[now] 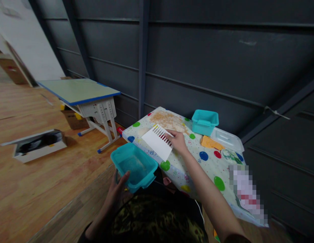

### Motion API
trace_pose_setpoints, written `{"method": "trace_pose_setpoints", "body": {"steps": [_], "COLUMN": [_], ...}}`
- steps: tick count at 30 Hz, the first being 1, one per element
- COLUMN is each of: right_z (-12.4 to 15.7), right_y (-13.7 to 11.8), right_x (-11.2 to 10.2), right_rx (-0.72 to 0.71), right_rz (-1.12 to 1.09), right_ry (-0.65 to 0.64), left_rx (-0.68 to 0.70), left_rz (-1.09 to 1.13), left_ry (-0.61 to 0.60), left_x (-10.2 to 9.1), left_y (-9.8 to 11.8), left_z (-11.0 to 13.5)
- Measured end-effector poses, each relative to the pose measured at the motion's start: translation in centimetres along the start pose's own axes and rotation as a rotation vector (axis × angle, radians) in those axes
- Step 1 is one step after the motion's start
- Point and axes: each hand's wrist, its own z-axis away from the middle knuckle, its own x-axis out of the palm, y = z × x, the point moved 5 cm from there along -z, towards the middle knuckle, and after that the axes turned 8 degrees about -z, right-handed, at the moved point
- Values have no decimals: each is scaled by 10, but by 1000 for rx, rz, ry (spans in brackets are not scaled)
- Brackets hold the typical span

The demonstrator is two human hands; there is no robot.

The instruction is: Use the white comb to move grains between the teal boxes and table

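Note:
My left hand (118,185) grips the near-left side of a teal plastic container (144,179), with the thumb over its rim. The container is held open side up, just off the table's front edge, and a little pale residue shows inside. My right hand (177,141) holds a white card (157,145) by its right side. Narrow dark and coloured bars run along the card's far edge; I cannot tell whether they are slots or print. Just beyond the card, a spread of yellowish and pale grains (165,118) lies on the tablecloth.
On the balloon-patterned tablecloth (203,156) stand a second teal container (203,130), a clear lid (229,139), an orange cloth (211,143) and a blurred-out packet (248,192). Left are a school desk (81,90), a white box (41,148) and a cardboard box (73,119). A dark wall rises behind.

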Motion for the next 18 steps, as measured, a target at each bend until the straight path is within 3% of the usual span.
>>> {"method": "trace_pose_setpoints", "body": {"steps": [2,7,12,18], "right_z": [-3,-3,-4,2], "right_y": [1,4,0,0], "right_x": [2,10,8,12], "right_rx": [1,21,-3,33], "right_rz": [34,-7,-9,-39], "right_ry": [6,-136,-72,-181], "left_rx": [2,-10,-8,4], "left_rz": [18,-13,1,4], "left_ry": [12,20,2,24], "left_x": [0,0,0,-1], "left_y": [1,4,6,5], "left_z": [0,1,2,2]}}
